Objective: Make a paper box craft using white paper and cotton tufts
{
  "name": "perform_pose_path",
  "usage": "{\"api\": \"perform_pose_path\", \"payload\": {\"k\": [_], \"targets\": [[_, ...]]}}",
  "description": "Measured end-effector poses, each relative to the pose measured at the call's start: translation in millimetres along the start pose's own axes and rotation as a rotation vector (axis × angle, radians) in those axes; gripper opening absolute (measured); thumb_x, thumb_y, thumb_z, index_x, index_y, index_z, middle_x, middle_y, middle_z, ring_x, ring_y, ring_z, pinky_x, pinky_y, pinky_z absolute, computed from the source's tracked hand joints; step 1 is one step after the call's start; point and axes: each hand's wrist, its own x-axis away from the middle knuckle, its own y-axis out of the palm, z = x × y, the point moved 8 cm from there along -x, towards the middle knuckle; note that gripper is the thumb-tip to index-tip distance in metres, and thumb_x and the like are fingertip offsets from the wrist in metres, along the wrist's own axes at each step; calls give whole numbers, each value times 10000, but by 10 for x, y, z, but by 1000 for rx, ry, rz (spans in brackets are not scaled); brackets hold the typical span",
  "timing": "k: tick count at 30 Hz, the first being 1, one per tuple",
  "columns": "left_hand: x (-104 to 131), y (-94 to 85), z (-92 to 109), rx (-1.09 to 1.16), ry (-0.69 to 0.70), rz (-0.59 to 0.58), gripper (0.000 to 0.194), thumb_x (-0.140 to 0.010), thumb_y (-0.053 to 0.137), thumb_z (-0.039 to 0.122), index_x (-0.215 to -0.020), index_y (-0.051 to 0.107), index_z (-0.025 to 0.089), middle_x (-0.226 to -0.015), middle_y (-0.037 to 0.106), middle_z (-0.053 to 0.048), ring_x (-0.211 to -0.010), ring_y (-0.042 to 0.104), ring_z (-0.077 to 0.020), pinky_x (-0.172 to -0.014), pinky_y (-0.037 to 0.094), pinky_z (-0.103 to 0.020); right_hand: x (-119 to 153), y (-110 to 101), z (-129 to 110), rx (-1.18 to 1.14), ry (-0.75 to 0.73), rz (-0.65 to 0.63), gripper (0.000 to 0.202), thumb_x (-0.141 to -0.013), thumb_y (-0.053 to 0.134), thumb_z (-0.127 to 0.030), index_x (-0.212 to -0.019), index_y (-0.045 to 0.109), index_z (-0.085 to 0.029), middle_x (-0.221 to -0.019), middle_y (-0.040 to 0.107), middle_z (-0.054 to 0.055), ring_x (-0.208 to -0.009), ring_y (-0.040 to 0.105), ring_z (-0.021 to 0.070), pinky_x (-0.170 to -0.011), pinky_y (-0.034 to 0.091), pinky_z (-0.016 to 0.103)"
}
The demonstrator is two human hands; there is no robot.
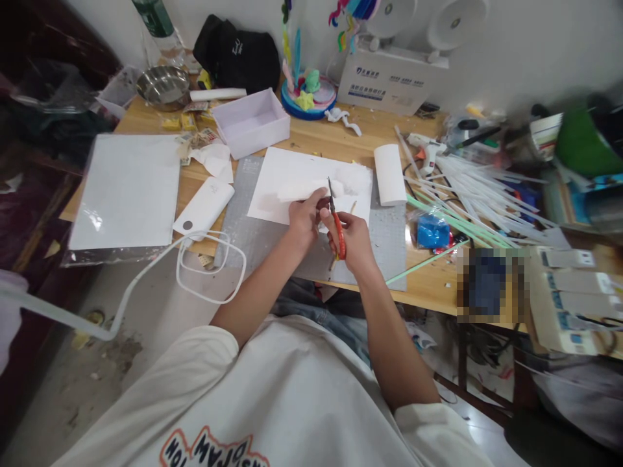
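My right hand (pixel 354 241) grips a pair of scissors (pixel 339 235) by the orange handles, with the dark blades pointing away from me. Close beside the blades, my left hand (pixel 304 219) has its fingers pinched together; what they hold is too small to make out. Both hands are above a white sheet of paper (pixel 272 188), which lies on a grey cutting mat (pixel 238 217). White fluffy material (pixel 354 178) rests on the sheet's right part, near the scissor tips. A thin tan stick (pixel 353 207) shows beside my right hand.
To the left are a lilac box (pixel 253 130), a white device (pixel 204 206) with a cable, and a wrapped stack of white sheets (pixel 129 188). A white roll (pixel 389 175), a glue gun (pixel 429 154) and many pale strips (pixel 481 188) lie to the right.
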Motion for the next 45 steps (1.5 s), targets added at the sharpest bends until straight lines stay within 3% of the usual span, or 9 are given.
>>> {"api": "perform_pose_path", "payload": {"k": [6, 13, 19, 24, 27, 35, 45], "targets": [[117, 31, 47, -31, -21, 9, 267, -771, 794, 148, -591, 598, 132, -536, 598, 15, -490, 548, -71, -548, 436, -213, 98, -38, -71, 105, -33, 39, 600, -719, 676, -781, -805, 674, -187, -588, 648, 30, -514, 551, 149, -506, 397, 271], [221, 49, 28, -102, -41, -30, 255, -786, 787, 201, -609, 618, 132, -543, 600, 10, -472, 532, -73, -500, 416, -216, 208, -121, -380, 368, -145, 57, 553, -784, 643, -743, -674, 572, -205, -617, 628, 28, -567, 481, 132, -559, 355, 277], [261, 55, 45, -106, -21, -30, 258, -757, 817, 205, -618, 611, 133, -566, 616, 1, -464, 523, -73, -493, 412, -221, 97, -98, -182, 167, -64, -11, 569, -788, 622, -768, -707, 606, -205, -583, 600, 16, -497, 507, 127, -496, 377, 268], [244, 86, 66, -70, 68, -103, 342, -714, 857, 243, -577, 556, 158, -514, 511, 42, -456, 474, -64, -496, 387, -225, 39, -60, -81, -28, 13, -7, 589, -743, 648, -792, -710, 590, -206, -573, 545, -7, -460, 489, 119, -428, 409, 266], [247, 62, 39, -90, 62, -91, 381, -680, 893, 305, -586, 553, 161, -520, 487, 44, -461, 467, -68, -496, 377, -232, 27, -33, -91, -81, 46, -1, 589, -722, 670, -789, -748, 612, -203, -581, 526, -17, -469, 493, 118, -424, 430, 266], [277, 72, -36, -120, -35, -120, 459, -639, 892, 470, -604, 528, 194, -497, 453, 28, -465, 504, -117, -477, 381, -262, -22, -9, -98, -36, 44, 21, 595, -741, 626, -803, -731, 605, -209, -589, 521, -14, -473, 484, 112, -435, 422, 264], [207, 34, -31, -72, 38, -56, 369, -702, 864, 305, -601, 542, 155, -568, 460, 41, -511, 426, -66, -525, 341, -240, -51, -42, -124, 111, -51, 118, 626, -778, 547, -813, -634, 582, -205, -512, 449, -13, -533, 446, 126, -500, 334, 270]]}}
